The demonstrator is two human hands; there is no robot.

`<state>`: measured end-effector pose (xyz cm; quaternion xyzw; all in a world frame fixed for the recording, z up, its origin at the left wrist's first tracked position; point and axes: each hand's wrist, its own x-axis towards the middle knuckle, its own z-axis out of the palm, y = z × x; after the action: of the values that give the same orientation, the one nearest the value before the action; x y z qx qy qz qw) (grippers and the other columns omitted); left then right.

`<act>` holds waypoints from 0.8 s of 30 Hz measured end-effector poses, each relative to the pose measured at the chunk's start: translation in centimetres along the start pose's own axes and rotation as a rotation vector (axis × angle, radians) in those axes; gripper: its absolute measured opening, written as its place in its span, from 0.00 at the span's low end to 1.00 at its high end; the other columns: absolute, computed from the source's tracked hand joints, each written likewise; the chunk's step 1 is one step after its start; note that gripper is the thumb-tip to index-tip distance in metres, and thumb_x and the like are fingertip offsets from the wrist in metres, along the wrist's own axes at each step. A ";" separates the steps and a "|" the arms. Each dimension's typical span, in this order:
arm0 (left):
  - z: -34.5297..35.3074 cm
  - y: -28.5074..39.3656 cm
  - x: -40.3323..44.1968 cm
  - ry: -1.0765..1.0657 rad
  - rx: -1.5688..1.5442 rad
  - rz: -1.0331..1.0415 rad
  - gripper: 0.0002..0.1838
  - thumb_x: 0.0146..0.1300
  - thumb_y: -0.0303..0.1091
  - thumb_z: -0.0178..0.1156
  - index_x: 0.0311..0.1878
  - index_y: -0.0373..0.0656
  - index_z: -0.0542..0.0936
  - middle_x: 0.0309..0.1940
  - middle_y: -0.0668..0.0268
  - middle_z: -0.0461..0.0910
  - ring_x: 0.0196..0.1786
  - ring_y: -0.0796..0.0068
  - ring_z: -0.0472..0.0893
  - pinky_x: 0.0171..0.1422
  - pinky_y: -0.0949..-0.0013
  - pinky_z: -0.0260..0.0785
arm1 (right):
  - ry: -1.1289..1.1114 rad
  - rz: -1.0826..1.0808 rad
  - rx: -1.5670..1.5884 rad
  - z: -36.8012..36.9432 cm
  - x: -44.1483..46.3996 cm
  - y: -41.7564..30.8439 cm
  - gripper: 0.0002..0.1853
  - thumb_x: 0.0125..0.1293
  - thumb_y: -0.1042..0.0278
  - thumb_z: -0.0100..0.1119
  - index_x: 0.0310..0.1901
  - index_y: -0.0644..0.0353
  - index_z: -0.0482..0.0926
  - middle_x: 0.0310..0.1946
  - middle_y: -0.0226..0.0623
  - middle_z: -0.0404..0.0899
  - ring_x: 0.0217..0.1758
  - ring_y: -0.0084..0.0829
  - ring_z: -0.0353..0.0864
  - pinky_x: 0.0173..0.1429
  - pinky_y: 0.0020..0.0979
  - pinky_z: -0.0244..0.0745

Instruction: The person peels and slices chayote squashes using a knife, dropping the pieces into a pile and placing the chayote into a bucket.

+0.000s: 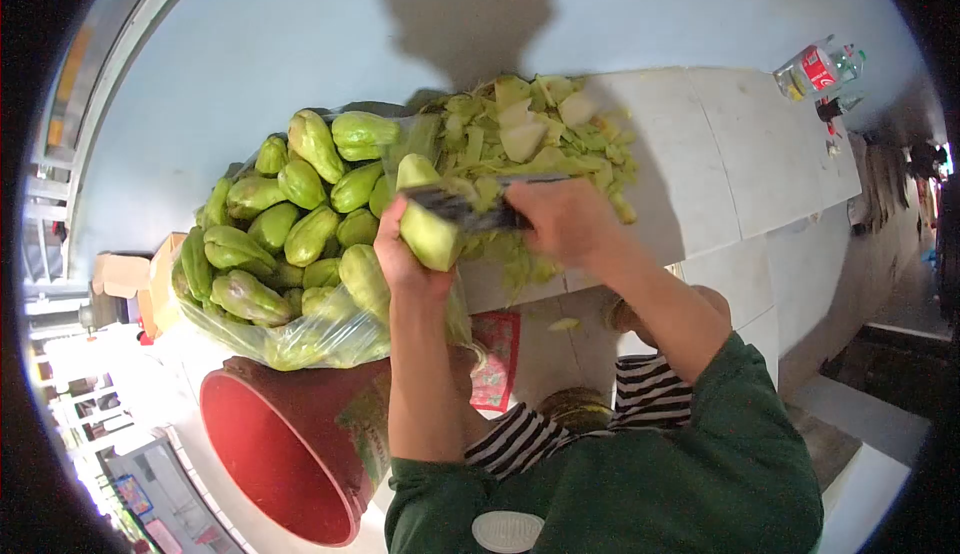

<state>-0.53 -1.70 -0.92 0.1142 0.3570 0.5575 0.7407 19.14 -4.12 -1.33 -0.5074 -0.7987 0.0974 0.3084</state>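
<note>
My left hand (408, 254) is wrapped round a pale green, partly peeled chayote (430, 236). A dark, motion-blurred blade (465, 206) lies across the chayote, and my right hand (565, 222) is closed on its handle end. Behind my hands spreads a heap of green peelings and pale pieces (540, 139). Left of my left hand, a clear plastic bag (335, 342) holds several whole green chayotes (313, 236). A small peel scrap seems to be dropping below the blade.
A red bucket (275, 454) lies tipped at the lower left, below the bag. Plastic bottles (820, 70) stand at the far right of the tiled ledge (690, 169). Cardboard boxes (150, 279) are at the left. A red patterned cloth (494, 359) hangs below the ledge.
</note>
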 end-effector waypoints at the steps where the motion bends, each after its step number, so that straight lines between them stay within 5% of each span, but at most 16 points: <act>1: 0.0 0.0 -0.1 -0.027 -0.007 0.015 0.25 0.64 0.48 0.51 0.55 0.36 0.73 0.43 0.56 0.80 0.45 0.59 0.80 0.52 0.56 0.73 | -0.070 -0.082 0.013 -1.3 0.1 -1.4 0.15 0.48 0.69 0.62 0.38 0.55 0.70 0.25 0.40 0.78 0.30 0.45 0.81 0.31 0.44 0.74; 3: -0.9 0.2 0.3 -0.148 -0.041 -0.054 0.25 0.64 0.47 0.51 0.55 0.35 0.74 0.43 0.56 0.80 0.45 0.59 0.80 0.53 0.57 0.73 | -0.141 -0.159 0.037 -1.4 0.0 -2.3 0.10 0.56 0.67 0.57 0.39 0.54 0.69 0.28 0.40 0.81 0.32 0.44 0.83 0.31 0.45 0.77; 6: -0.5 -0.7 0.1 0.025 -0.037 0.027 0.22 0.65 0.44 0.53 0.54 0.38 0.74 0.44 0.57 0.81 0.43 0.59 0.81 0.49 0.56 0.76 | -0.090 -0.108 -0.016 0.1 -0.1 -0.9 0.12 0.55 0.66 0.58 0.39 0.54 0.69 0.28 0.40 0.80 0.31 0.45 0.83 0.31 0.45 0.77; 8: -0.6 -0.4 -0.5 -0.062 0.007 -0.045 0.23 0.64 0.43 0.52 0.55 0.36 0.73 0.45 0.57 0.80 0.44 0.60 0.81 0.51 0.55 0.76 | -0.126 0.256 -0.181 1.1 0.5 1.0 0.19 0.43 0.69 0.68 0.37 0.56 0.71 0.25 0.40 0.77 0.30 0.45 0.80 0.31 0.43 0.73; 9: -0.6 -0.4 -0.4 -0.094 0.007 -0.061 0.24 0.64 0.42 0.50 0.57 0.34 0.71 0.46 0.56 0.80 0.47 0.59 0.80 0.55 0.55 0.74 | -0.113 0.260 -0.188 0.8 0.4 1.0 0.19 0.43 0.69 0.68 0.37 0.56 0.71 0.25 0.40 0.77 0.30 0.45 0.80 0.31 0.43 0.73; 12: -0.4 -0.8 0.0 -0.044 -0.057 -0.008 0.23 0.65 0.42 0.49 0.57 0.34 0.71 0.47 0.55 0.79 0.47 0.58 0.80 0.55 0.56 0.74 | -0.059 0.018 -0.047 -0.5 0.0 -0.2 0.18 0.46 0.68 0.66 0.39 0.56 0.70 0.25 0.40 0.77 0.30 0.46 0.80 0.31 0.43 0.73; 14: -0.8 -0.5 0.2 -0.102 -0.039 -0.027 0.23 0.65 0.42 0.49 0.57 0.34 0.71 0.47 0.55 0.79 0.48 0.58 0.80 0.55 0.56 0.74 | -0.112 -0.152 -0.016 -1.3 -0.2 -1.8 0.09 0.60 0.66 0.53 0.41 0.54 0.70 0.30 0.43 0.82 0.31 0.46 0.83 0.30 0.45 0.77; 18: -0.7 -0.2 -0.1 -0.060 -0.022 -0.038 0.22 0.66 0.44 0.49 0.56 0.38 0.74 0.48 0.57 0.81 0.50 0.59 0.80 0.56 0.54 0.73 | -0.074 0.076 -0.101 0.7 0.0 -0.2 0.15 0.50 0.68 0.63 0.38 0.56 0.69 0.26 0.41 0.78 0.30 0.47 0.80 0.31 0.44 0.73; 20: -0.4 0.1 0.1 -0.127 -0.068 -0.034 0.22 0.66 0.44 0.50 0.55 0.38 0.75 0.47 0.58 0.81 0.49 0.59 0.81 0.55 0.55 0.74 | -0.048 0.038 -0.130 0.5 0.2 -0.3 0.05 0.59 0.68 0.52 0.37 0.54 0.70 0.26 0.40 0.80 0.28 0.45 0.82 0.29 0.46 0.76; 24: -1.2 -0.2 0.0 -0.116 -0.040 -0.027 0.22 0.64 0.44 0.52 0.54 0.38 0.75 0.47 0.57 0.81 0.47 0.59 0.81 0.52 0.55 0.75 | -0.098 -0.023 -0.125 0.0 0.3 -0.8 0.05 0.60 0.68 0.52 0.38 0.55 0.70 0.26 0.41 0.81 0.28 0.46 0.83 0.28 0.47 0.76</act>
<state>-1.18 -2.05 -1.87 0.1267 0.3039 0.5467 0.7698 18.46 -4.30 -0.81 -0.5110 -0.8232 0.0688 0.2378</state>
